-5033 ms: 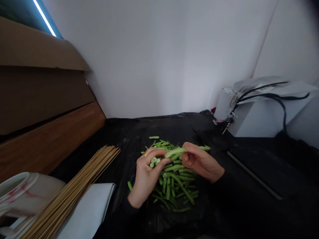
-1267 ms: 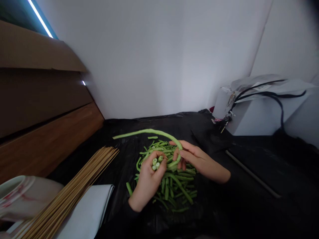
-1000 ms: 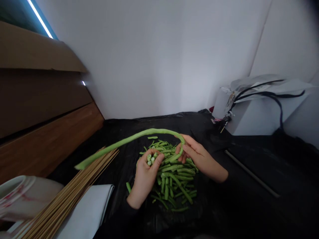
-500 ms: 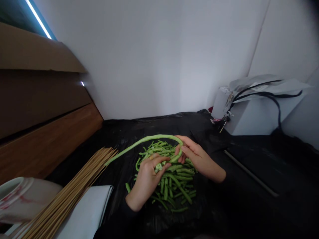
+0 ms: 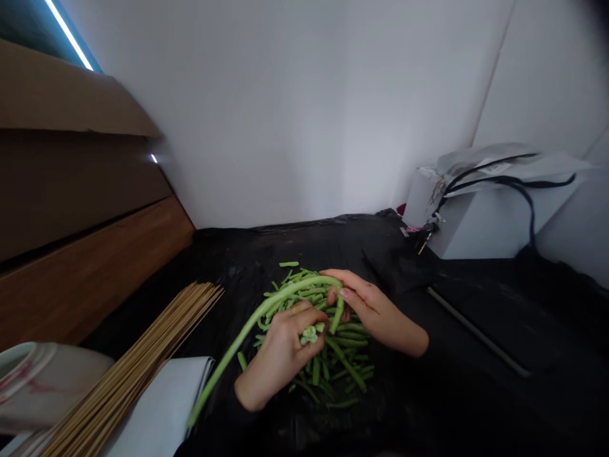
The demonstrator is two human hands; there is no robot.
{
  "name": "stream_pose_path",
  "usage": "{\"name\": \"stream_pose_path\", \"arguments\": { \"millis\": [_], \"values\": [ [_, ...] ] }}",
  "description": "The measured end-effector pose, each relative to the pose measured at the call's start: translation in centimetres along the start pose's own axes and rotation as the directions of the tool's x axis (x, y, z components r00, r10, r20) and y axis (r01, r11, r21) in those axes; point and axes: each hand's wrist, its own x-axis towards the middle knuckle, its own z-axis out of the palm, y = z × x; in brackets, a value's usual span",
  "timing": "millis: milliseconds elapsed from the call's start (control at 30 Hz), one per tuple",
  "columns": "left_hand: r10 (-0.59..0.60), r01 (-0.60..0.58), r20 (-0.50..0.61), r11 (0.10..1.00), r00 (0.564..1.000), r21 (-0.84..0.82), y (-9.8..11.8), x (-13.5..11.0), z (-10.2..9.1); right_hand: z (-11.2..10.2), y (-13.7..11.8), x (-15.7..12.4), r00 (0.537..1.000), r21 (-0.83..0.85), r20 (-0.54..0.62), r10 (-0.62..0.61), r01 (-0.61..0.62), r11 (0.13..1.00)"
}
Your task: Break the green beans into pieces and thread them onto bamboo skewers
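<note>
My left hand (image 5: 280, 353) is closed around a small bunch of cut green bean pieces (image 5: 310, 332), their pale cut ends showing between thumb and fingers. My right hand (image 5: 371, 311) pinches one end of a long uncut green bean (image 5: 247, 332). That bean arches over my left hand and hangs down to the lower left, its tip over the white sheet. Both hands hover over a pile of short cut bean pieces (image 5: 340, 358) lying on black plastic sheeting (image 5: 457, 374).
A bundle of bamboo skewers (image 5: 128, 374) lies at the left, partly over a white sheet (image 5: 162, 412). A white patterned bowl (image 5: 33, 387) sits at the lower left. A white box with black cords (image 5: 490, 209) stands at the back right. Wooden panels rise at the left.
The long bean's free end swung from the far left down toward me, now hanging over the white sheet. My left hand dropped lower onto the pile, still gripping the cut pieces.
</note>
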Motion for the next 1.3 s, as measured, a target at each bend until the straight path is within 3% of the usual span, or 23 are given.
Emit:
{"name": "stream_pose_path", "arguments": {
  "millis": [133, 233, 367, 533, 700, 833, 1000, 1300],
  "values": [
    [-0.097, 0.097, 0.009, 0.988, 0.995, -0.118, 0.8, -0.1, 0.6, 0.1, -0.5, -0.2, 0.993, -0.088, 0.075, -0.087, 0.094, 0.992],
    [-0.076, 0.076, 0.005, 0.997, 0.997, 0.004, 0.9, -0.4, 0.9, 0.4, -0.6, -0.2, 0.991, -0.140, 0.075, -0.108, 0.117, 0.983],
    [0.045, -0.042, -0.014, 0.986, 0.999, 0.164, 0.3, -0.9, 1.0, 1.2, -0.4, -0.3, 0.990, -0.161, 0.082, -0.119, 0.131, 0.978],
    [0.146, -0.116, -0.165, 0.978, 0.975, 0.174, -0.4, -0.9, 0.6, 1.8, -0.2, -0.4, 0.991, -0.006, 0.131, 0.019, -0.018, 1.000],
    [0.022, 0.063, -0.424, 0.981, 0.906, 0.186, -0.4, -0.4, -0.3, 1.4, 0.0, -0.3, 0.977, 0.203, 0.188, 0.100, -0.138, 0.969],
    [-0.079, 0.170, -0.507, 0.976, 0.859, 0.135, -0.7, -0.2, -0.7, 0.9, 0.7, 0.0, 0.973, 0.387, 0.137, 0.185, -0.224, 0.894],
    [-0.146, 0.228, -0.558, 0.970, 0.817, 0.080, -1.4, -0.1, -1.0, -0.4, 1.4, 0.8, 0.963, 0.625, -0.002, 0.269, -0.209, 0.752],
    [-0.126, 0.159, -0.485, 0.987, 0.865, 0.026, -0.9, 0.0, -0.5, -5.0, 1.9, 1.6, 0.915, 0.870, -0.047, 0.400, -0.159, 0.467]
  ]
}}
